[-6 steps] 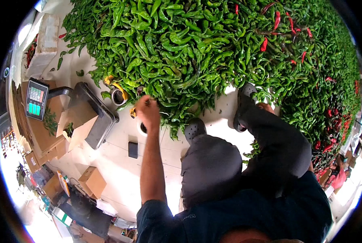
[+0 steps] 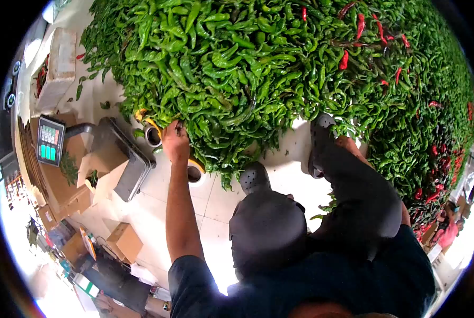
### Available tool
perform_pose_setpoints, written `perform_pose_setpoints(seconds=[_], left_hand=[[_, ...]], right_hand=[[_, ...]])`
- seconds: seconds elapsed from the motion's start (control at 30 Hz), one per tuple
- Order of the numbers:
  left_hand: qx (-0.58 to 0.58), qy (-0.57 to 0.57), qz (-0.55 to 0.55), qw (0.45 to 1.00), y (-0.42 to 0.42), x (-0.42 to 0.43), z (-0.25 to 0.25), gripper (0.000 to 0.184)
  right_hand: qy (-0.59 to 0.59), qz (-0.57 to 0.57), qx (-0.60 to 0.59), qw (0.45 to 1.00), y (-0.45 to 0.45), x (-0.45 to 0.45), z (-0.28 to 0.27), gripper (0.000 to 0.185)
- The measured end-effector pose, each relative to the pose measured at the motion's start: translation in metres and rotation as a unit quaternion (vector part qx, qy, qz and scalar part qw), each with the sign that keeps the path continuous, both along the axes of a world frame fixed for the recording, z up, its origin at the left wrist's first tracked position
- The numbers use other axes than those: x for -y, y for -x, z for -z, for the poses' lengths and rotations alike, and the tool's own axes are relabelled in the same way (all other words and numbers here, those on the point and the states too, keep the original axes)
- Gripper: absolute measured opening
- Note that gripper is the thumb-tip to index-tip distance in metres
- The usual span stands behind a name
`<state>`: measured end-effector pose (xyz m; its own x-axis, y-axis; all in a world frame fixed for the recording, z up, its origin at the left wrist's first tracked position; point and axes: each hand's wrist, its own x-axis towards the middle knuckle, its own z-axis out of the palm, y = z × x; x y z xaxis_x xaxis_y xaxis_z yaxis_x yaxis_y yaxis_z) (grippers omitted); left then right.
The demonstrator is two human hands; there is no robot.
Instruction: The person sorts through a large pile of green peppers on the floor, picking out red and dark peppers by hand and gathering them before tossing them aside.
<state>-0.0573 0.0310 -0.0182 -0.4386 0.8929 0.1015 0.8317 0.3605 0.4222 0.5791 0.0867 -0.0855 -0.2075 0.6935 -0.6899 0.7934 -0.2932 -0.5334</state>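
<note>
My left hand (image 2: pixel 176 143), left of centre, curls beside glossy, curved green peppers (image 2: pixel 226 79), grip indiscernible; light pressure should limit bruising.

1. Right hand (image 2: pixel 347 142) is half behind a leg (image 2: pixel 361 185), no clue what it's holding
2. Left hand (image 2: pixel 176 143): honestly can't tell what's pinched there
3. Peppers (image 2: pixel 221 74) run off up top
4. Scale (image 2: pixel 50 140) digits, too tiny

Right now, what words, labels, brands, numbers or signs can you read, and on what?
None are legible.
Scale display: lit green, digits too small to read.
Scale keypad: key markings too small to read.
Green-and-white item, lower left: too blurred to tell.
</note>
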Motion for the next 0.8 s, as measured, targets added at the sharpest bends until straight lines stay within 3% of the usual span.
perform_pose_setpoints(seconds=[0.03,0.07,0.1,0.13,0.17,0.2,0.23,0.3,0.37,0.43,0.5,0.57,0.63,0.67,0.8], left_hand=[[0.014,0.018,0.001,1.0,-0.001,-0.004,0.008,0.03],[0.025,0.037,0.012,0.999,0.002,-0.009,0.01,0.031],[0.035,0.012,0.057,0.998,0.01,-0.003,0.007,0.035],[0.146,0.031,0.011,0.989,0.012,0.002,0.013,0.036],[0.175,0.092,-0.012,0.98,0.007,-0.004,-0.011,0.035],[0.129,0.056,0.008,0.99,0.014,-0.002,-0.008,0.031],[0.076,0.11,0.025,0.991,0.006,-0.007,-0.032,0.027],[-0.001,0.055,0.018,0.998,0.024,0.002,-0.026,0.018],[0.202,-0.104,-0.092,0.97,0.022,0.009,-0.035,0.014],[0.273,-0.082,-0.102,0.953,-0.006,-0.011,-0.094,0.019],[0.495,-0.053,-0.102,0.861,-0.015,-0.024,-0.123,0.02],[0.663,-0.004,-0.096,0.743,-0.063,-0.066,-0.167,0.02],[0.715,0.09,-0.048,0.692,-0.091,-0.102,-0.18,0.019],[0.733,0.138,-0.045,0.665,-0.108,-0.122,-0.186,0.019],[0.742,0.185,0.06,0.642,-0.168,-0.183,-0.145,0.022]], right_hand=[[-0.027,-0.055,0.097,0.993,0.004,-0.012,-0.017,0.029],[-0.092,-0.119,0.062,0.987,-0.018,-0.007,0.016,0.025],[-0.078,-0.119,0.112,0.984,0.008,-0.006,-0.001,0.024],[-0.079,-0.128,0.086,0.985,0.017,-0.007,-0.018,0.026],[-0.042,-0.115,0.117,0.986,0.041,-0.015,-0.044,0.028],[-0.044,-0.129,0.119,0.984,0.056,-0.023,-0.061,0.031],[-0.027,-0.131,0.13,0.982,0.051,-0.023,-0.045,0.031],[-0.055,-0.186,0.108,0.975,0.063,-0.039,-0.076,0.032],[-0.07,-0.212,0.077,0.972,0.068,-0.061,-0.103,0.031],[-0.129,-0.2,0.036,0.97,0.062,-0.088,-0.092,0.027],[-0.156,-0.132,0.015,0.979,0.073,-0.14,-0.115,0.024],[-0.272,-0.051,-0.011,0.961,0.084,-0.202,-0.123,0.024],[-0.414,-0.052,-0.032,0.908,0.109,-0.262,-0.144,0.03],[-0.408,-0.064,-0.045,0.909,0.124,-0.292,-0.161,0.031],[-0.432,-0.091,-0.072,0.894,0.194,-0.387,-0.177,0.045]])
